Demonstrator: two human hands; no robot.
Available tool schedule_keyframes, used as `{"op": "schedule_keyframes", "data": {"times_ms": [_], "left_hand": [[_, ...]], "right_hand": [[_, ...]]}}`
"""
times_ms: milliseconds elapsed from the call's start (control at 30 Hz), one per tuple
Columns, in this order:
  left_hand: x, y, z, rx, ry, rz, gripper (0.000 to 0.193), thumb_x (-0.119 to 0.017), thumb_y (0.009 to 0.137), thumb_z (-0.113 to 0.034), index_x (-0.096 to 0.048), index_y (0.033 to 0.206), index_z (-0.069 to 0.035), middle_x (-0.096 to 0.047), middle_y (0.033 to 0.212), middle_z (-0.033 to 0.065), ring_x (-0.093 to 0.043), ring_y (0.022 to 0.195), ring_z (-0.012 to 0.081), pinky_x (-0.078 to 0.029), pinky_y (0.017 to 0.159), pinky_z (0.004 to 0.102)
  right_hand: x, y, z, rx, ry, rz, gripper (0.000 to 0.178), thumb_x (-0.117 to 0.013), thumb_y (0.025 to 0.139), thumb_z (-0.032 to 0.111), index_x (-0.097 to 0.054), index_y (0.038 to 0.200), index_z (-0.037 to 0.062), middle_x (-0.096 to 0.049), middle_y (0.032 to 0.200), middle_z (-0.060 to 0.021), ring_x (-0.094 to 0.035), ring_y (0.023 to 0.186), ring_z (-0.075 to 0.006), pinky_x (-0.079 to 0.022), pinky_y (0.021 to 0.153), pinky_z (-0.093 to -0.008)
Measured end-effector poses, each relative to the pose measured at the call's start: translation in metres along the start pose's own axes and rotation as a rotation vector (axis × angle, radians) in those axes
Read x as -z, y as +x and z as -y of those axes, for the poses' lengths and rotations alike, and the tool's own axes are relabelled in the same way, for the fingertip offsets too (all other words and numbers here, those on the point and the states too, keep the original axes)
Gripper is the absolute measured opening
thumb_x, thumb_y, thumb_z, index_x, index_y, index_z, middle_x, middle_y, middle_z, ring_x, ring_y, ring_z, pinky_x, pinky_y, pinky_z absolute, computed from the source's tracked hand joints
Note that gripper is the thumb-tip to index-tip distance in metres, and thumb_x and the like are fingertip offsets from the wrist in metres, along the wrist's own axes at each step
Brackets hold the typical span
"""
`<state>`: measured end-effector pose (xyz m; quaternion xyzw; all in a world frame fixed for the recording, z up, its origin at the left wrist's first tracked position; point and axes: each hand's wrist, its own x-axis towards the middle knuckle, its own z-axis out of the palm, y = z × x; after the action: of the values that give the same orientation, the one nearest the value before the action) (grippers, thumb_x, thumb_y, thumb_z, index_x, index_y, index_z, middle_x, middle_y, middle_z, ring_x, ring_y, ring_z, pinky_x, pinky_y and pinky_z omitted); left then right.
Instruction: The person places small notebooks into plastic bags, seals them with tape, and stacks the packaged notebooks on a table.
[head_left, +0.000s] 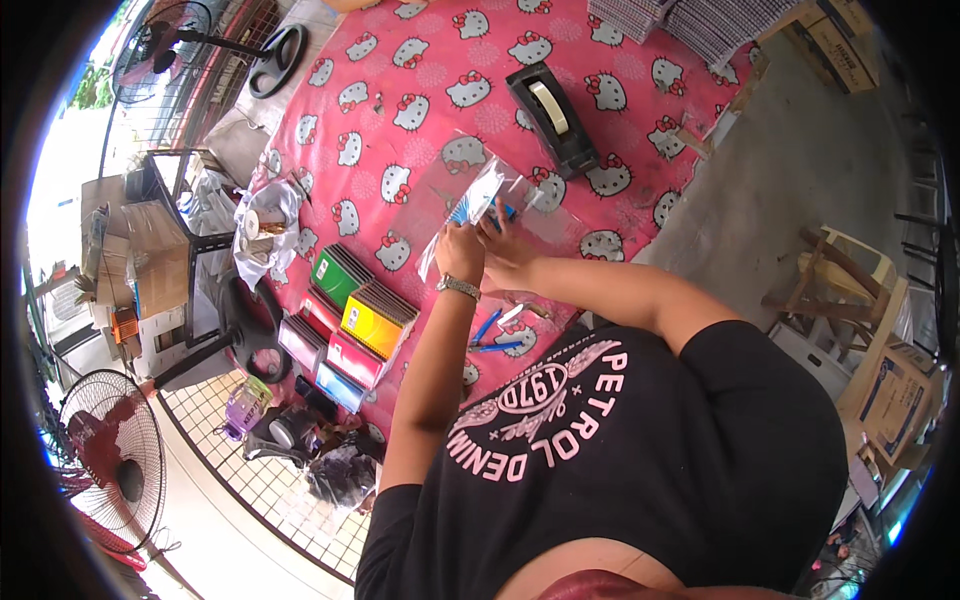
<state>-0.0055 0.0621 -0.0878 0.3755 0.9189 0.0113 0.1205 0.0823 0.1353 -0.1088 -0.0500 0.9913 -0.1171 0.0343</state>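
Observation:
A clear plastic bag (433,243) with a shiny blue-and-white piece (484,190) in or under it lies on the pink table cover. My left hand (460,252), with a metal watch on its wrist, has its fingers closed on the bag's near edge. Close beside it, my right hand (507,252) grips the bag too, one finger reaching over the blue part. Glare on the plastic hides exactly what the fingertips pinch. Blue pens (494,347) and a white pen-like item (510,316) lie just below my hands.
Beyond my hands stands a black tape dispenser (552,120). Stacked notebooks in several colours (372,322) sit at the left, near a plastic-wrapped roll (266,225). Paper stacks (690,30) rest at the far right. Fans (112,462) and boxes (140,250) stand left; a wooden chair (835,280) is right.

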Motion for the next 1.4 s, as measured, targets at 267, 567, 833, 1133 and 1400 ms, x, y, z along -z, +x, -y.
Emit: {"op": "schedule_keyframes", "data": {"times_ms": [267, 567, 833, 1133, 1400], "left_hand": [[-0.026, -0.012, -0.001, -0.055, 0.197, -0.161, 0.016, -0.050, 0.086, -0.010, -0.060, 0.089, 0.002, -0.062, 0.082, 0.0124, -0.064, 0.074, 0.0256, -0.054, 0.061, 0.0336], [-0.039, -0.023, -0.020, -0.008, 0.200, -0.138, 0.043, -0.047, 0.090, -0.019, -0.049, 0.118, 0.014, -0.054, 0.117, 0.0289, -0.055, 0.109, 0.0369, -0.046, 0.092, 0.0382], [-0.036, -0.037, -0.016, -0.014, 0.177, -0.031, 0.056, -0.052, 0.084, -0.015, -0.038, 0.129, 0.014, -0.044, 0.130, 0.0328, -0.047, 0.121, 0.0403, -0.039, 0.103, 0.0393], [-0.055, -0.041, -0.008, 0.051, 0.039, -0.154, 0.048, -0.052, 0.081, -0.010, -0.047, 0.125, 0.008, -0.049, 0.128, 0.0271, -0.048, 0.121, 0.0369, -0.040, 0.102, 0.0388], [-0.071, -0.041, -0.005, -0.002, -0.073, -0.377, 0.047, -0.059, 0.079, -0.013, -0.051, 0.123, 0.001, -0.054, 0.124, 0.0215, -0.053, 0.115, 0.0349, -0.046, 0.095, 0.0387]], "right_hand": [[0.041, -0.038, -0.087, -0.041, 0.480, -0.484, 0.035, -0.066, 0.078, 0.028, -0.063, 0.103, 0.0047, -0.052, 0.124, -0.0197, -0.046, 0.117, -0.0325, -0.034, 0.097, -0.0481], [0.048, -0.072, -0.178, -0.968, 1.542, -0.325, 0.015, -0.070, 0.081, 0.017, -0.064, 0.085, 0.0042, -0.057, 0.066, 0.0028, -0.048, 0.054, -0.0072, -0.042, 0.054, -0.0220], [0.028, -0.111, -0.130, -0.973, 2.080, -0.608, 0.004, -0.061, 0.087, 0.011, -0.060, 0.090, 0.0087, -0.058, 0.081, 0.0014, -0.053, 0.065, -0.0096, -0.049, 0.063, -0.0244], [0.026, -0.041, -0.096, -0.508, 2.187, 0.425, 0.008, -0.056, 0.090, 0.012, -0.054, 0.083, 0.0074, -0.048, 0.067, 0.0032, -0.041, 0.051, -0.0036, -0.033, 0.046, -0.0196], [0.036, 0.095, -0.094, 0.260, 0.322, 0.488, 0.029, -0.076, 0.066, 0.033, -0.068, 0.069, 0.0049, -0.067, 0.068, -0.0109, -0.065, 0.063, -0.0230, -0.051, 0.062, -0.0365]]}}
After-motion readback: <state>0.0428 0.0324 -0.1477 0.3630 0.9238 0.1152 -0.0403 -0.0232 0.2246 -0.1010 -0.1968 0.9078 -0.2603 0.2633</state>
